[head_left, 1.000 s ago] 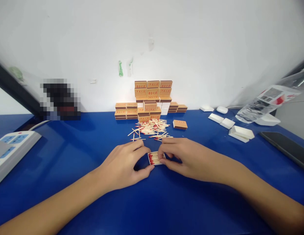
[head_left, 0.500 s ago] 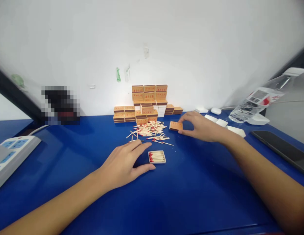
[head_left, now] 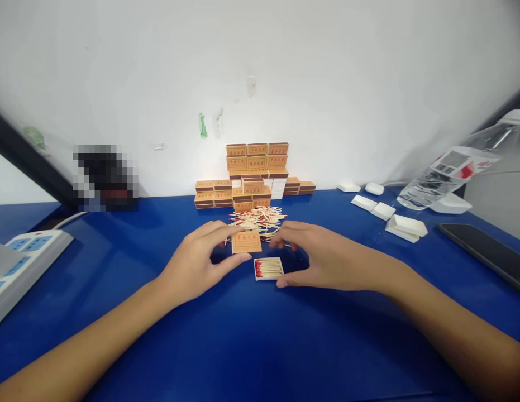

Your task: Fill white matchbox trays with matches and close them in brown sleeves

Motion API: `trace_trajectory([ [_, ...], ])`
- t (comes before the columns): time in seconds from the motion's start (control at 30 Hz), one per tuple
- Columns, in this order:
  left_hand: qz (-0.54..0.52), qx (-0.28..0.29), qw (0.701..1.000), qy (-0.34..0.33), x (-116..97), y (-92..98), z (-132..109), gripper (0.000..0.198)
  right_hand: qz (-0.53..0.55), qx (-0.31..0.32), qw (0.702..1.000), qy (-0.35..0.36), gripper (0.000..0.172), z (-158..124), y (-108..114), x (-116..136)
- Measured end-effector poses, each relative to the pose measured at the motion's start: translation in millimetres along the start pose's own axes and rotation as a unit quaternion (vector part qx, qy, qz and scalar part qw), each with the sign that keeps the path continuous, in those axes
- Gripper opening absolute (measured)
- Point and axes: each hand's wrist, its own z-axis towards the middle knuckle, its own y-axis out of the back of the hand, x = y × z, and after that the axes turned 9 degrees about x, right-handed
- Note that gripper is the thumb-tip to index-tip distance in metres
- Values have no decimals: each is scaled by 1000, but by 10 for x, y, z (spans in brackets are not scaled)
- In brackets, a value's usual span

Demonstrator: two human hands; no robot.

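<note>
Between the thumb and fingers of my left hand [head_left: 196,259] is an orange matchbox sleeve [head_left: 247,242], held just behind and left of a white tray. The white matchbox tray [head_left: 268,269] lies on the blue table, filled with red-tipped matches. My right hand [head_left: 327,257] is at the tray's right side, thumb and fingers apart, nothing between them; whether the thumb touches the tray I cannot tell. Behind both hands lies a loose heap of matches [head_left: 260,219], partly hidden by the sleeve and fingers.
Stacked matchboxes [head_left: 257,163] stand against the wall. At the right are white trays [head_left: 383,210], a white case [head_left: 374,188], a tilted water bottle [head_left: 448,167] and a black phone [head_left: 486,251]. A power strip [head_left: 42,259] lies at the left on the blue table [head_left: 243,346].
The orange sleeve has passed from my right hand to my left. My right hand has moved left and nearer, to the filled tray, and opened.
</note>
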Motion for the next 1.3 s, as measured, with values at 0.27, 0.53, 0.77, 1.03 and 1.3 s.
trace_trajectory([
  [0.27,-34,25,997,72,119,1,25,50,46,-16,999,6,29,-19,163,-177],
  [0.53,-55,11,997,45,147,-10,2,50,135,-47,990,5,36,-28,208,-247],
  [0.77,-69,1,997,26,136,21,5,48,171,-71,983,-8,33,-17,191,-173],
  [1.03,-94,-11,995,29,125,37,21,51,215,-99,972,0,37,3,156,-192],
  [1.3,-127,-32,990,46,108,70,57,49,225,-139,964,-11,33,32,110,-145],
])
